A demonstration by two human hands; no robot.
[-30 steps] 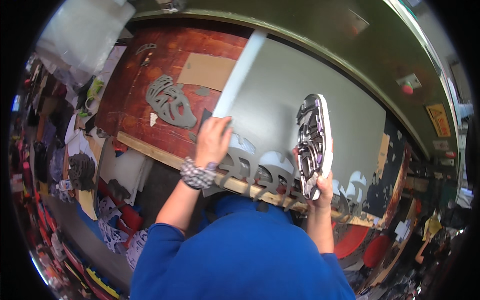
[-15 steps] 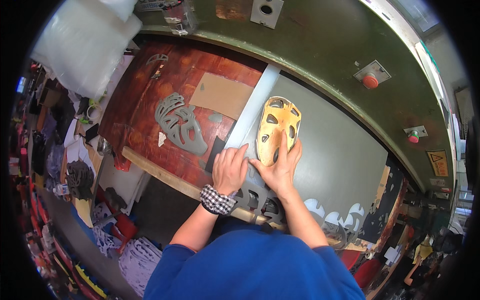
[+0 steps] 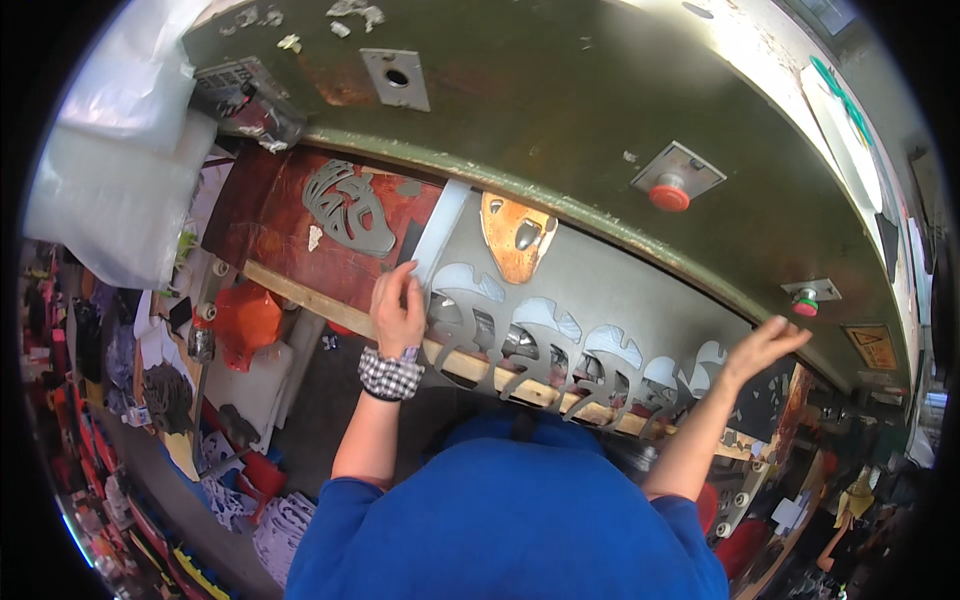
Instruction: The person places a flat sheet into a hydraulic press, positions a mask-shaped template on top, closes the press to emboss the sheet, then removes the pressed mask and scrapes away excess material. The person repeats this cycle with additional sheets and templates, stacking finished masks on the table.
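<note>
Yellow-orange and worn, the holed plate [image 3: 515,240] lies at the upper centre of the frame on the grey sheet [image 3: 625,285], its far end hidden under the green machine [image 3: 540,120]. I judge it stiff, fairly weighty for its size and hardly fragile; its smooth face may slip, so the narrow near end, pinched by the rim, seems the best hold. My left hand [image 3: 398,310] is empty, fingers loosely curled, near the pale strip [image 3: 437,240]. My right hand [image 3: 765,350], at the right, is empty too, fingers stretched just below the green button [image 3: 805,304]; I cannot tell whether they touch.
</note>
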